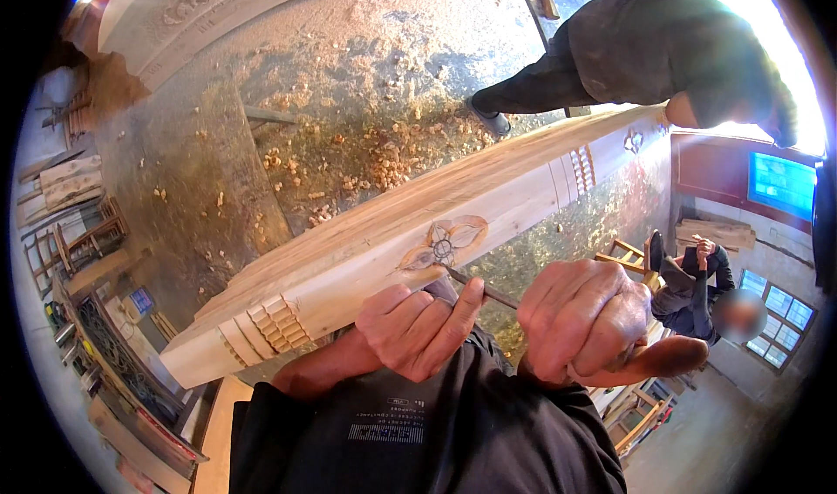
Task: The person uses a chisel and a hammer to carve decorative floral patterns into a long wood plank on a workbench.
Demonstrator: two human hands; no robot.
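A long pale wooden beam [366,232] runs diagonally across the head view, with a carved flower motif [443,243] and grooved bands on its front face. A thin metal chisel [499,295] has its tip at the lower edge of the flower. My left hand [418,324] has its fingers closed on the chisel's blade, just below the motif. My right hand [582,320], farther right, is in a fist round the chisel's back end, whose handle is hidden inside it.
A person in dark clothes [663,49] bends at the beam's far end; another [693,285] sits at right. Wood shavings [366,176] litter the floor. A large carved panel [174,10] is at upper left, tools and boards [96,272] at left.
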